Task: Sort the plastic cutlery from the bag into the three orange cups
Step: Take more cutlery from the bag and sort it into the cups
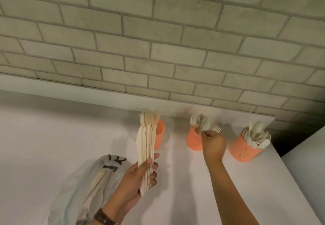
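A bundle of knives (146,147) was gripped in the left hand (140,177), with the thumb laid across the front and the fingers curled round the lower handles. The bundle was held upright above the table (52,136), and its upper end was seen in front of the left cup (160,135). More pale tips were seen above that cup's rim. It could not be told whether they stood in the cup or belonged to the bundle.

The right hand (213,145) was stretched to the middle cup (193,141), just beside its rim. Its fingers were closed narrowly on a few forks (216,128), whose tines were pointed to the right. Other forks were stood in that cup, tines up.

The right cup (243,150) was set near the table's right edge, apart from the middle cup, and was filled with spoons (257,135), bowls up. All three cups were lined up along the far edge below a brick wall (158,40).

The bag (79,189) was laid flat on the table at the near left, beside the left wrist. Some cutlery was seen inside it, a fork among it. A watch (103,218) was worn on the left wrist.
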`<state>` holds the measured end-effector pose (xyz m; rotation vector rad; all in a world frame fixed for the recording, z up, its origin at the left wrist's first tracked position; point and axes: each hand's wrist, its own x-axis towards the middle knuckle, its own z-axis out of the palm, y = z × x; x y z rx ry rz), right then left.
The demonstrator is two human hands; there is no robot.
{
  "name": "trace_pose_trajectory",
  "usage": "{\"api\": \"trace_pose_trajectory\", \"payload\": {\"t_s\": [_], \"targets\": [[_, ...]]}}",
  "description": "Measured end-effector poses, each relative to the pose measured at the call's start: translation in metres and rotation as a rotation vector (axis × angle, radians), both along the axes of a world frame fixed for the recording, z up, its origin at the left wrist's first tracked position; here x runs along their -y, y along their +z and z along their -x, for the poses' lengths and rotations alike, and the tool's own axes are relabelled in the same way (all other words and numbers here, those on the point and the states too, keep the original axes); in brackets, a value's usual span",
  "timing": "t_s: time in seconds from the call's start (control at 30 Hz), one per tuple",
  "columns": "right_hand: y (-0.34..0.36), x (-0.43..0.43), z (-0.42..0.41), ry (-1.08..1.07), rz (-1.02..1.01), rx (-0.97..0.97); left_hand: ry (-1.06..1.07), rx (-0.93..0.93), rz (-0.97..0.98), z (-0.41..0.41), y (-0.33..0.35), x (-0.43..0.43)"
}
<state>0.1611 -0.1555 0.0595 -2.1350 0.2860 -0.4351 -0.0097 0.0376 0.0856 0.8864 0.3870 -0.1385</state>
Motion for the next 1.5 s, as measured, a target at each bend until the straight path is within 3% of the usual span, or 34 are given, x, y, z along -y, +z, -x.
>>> {"api": "trace_pose_trajectory", "payload": {"t_s": [0.13,0.3,0.43,0.57,0.83,1.0,1.27,1.4,1.5], "targets": [[-0.01,0.013,-0.002,0.046,0.148,-0.053,-0.065,0.054,0.167,0.004,0.005,-0.011],[0.012,0.005,0.036,0.121,0.005,-0.049,-0.125,0.105,0.127,0.006,0.007,-0.012],[0.035,-0.028,0.109,0.36,-0.397,-0.221,-0.086,0.092,0.004,0.007,0.014,-0.003],[0.045,-0.054,0.156,0.522,-0.621,-0.338,-0.09,0.108,-0.219,0.012,0.018,0.011],[0.055,-0.065,0.175,0.604,-0.729,-0.592,0.029,0.063,-0.528,0.029,0.016,0.042],[0.054,-0.058,0.181,0.621,-0.773,-0.637,-0.062,0.225,-0.745,0.028,0.012,0.033],[0.062,-0.041,0.176,0.794,-0.628,-0.599,-0.43,0.232,-0.582,0.036,0.024,0.016],[0.063,-0.039,0.177,0.829,-0.651,-0.576,-0.458,0.207,-0.521,0.038,0.027,0.011],[0.065,-0.042,0.181,0.819,-0.664,-0.504,-0.37,0.174,-0.338,0.039,0.024,0.009]]}}
